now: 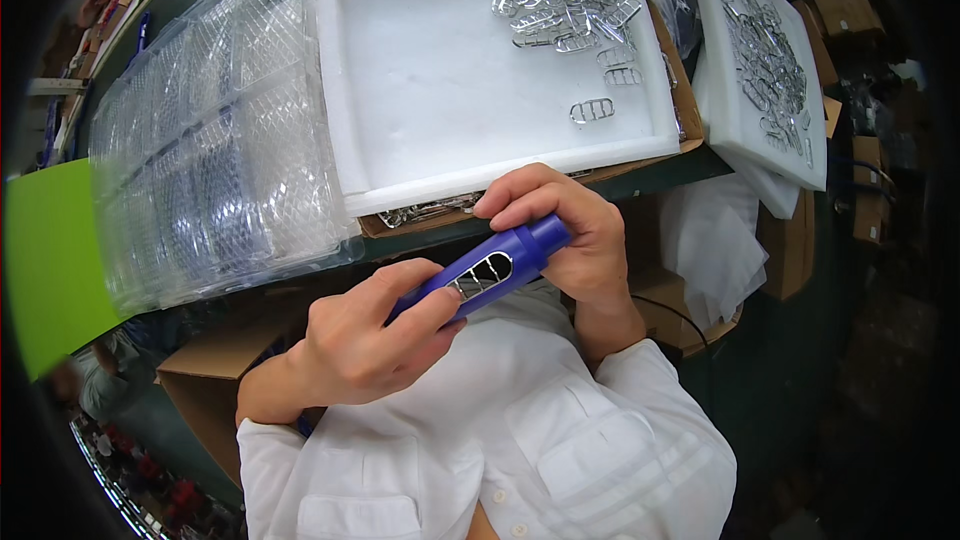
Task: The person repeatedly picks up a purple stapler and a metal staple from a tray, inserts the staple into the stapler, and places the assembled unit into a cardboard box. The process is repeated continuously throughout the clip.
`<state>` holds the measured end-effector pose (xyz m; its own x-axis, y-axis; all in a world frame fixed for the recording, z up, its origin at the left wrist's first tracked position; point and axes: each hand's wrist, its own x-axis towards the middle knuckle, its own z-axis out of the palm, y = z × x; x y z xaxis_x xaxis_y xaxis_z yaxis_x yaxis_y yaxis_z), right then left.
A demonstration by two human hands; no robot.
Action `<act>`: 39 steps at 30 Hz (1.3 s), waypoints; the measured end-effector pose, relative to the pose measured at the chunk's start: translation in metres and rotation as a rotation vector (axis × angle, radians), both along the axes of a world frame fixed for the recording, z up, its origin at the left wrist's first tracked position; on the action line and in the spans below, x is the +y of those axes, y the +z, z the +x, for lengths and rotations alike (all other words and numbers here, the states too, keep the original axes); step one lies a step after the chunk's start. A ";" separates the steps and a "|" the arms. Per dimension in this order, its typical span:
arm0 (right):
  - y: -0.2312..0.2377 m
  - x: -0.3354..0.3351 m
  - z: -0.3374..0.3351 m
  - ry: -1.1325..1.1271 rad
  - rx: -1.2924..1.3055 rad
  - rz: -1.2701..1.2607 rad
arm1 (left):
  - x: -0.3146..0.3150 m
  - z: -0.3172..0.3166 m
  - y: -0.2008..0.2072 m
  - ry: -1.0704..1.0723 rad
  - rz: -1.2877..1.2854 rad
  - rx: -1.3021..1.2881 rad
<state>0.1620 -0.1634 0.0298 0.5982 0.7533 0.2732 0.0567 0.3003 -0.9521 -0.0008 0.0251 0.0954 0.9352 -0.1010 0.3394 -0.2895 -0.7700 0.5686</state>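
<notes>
A blue-purple tube-shaped housing (450, 282) is held at a slant in front of my chest. Its side has a long rounded black window (494, 267), and a shiny metal trim frame (480, 278) with crossbars lies over it. My left hand (375, 335) is closed round the lower left end, its thumb and a finger at the frame's near end. My right hand (570, 230) grips the narrower upper right end, with fingertips on the collar. Where the palms meet the tube is hidden.
Beyond my hands stands a white foam tray (430, 100) with a pile of metal trim frames (560, 0). Another foam tray (765, 70) of metal parts leans at right. Clear plastic blister trays (220, 140) are stacked at left beside a green sheet (55, 260). Cardboard boxes (215, 370) sit below the bench.
</notes>
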 end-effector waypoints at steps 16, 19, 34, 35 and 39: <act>0.011 -0.003 -0.008 -0.045 -0.026 -0.017 | 0.009 -0.012 -0.015 -0.030 -0.281 -0.008; 0.010 -0.005 -0.008 -0.061 -0.023 0.017 | 0.009 -0.015 -0.025 -0.006 -0.379 -0.035; 0.002 -0.003 -0.007 -0.044 0.044 0.008 | 0.012 -0.020 -0.018 -0.021 -0.315 0.058; 0.003 -0.003 -0.007 -0.045 0.048 0.005 | 0.012 -0.020 -0.018 -0.022 -0.311 0.058; -0.002 -0.006 -0.003 -0.008 0.052 0.007 | 0.012 -0.017 -0.016 -0.039 -0.263 0.050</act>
<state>0.1588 -0.1693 0.0275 0.6180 0.7464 0.2471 0.0099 0.3068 -0.9517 -0.0175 0.0366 0.0791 0.9485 -0.0522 0.3126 -0.2831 -0.5827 0.7618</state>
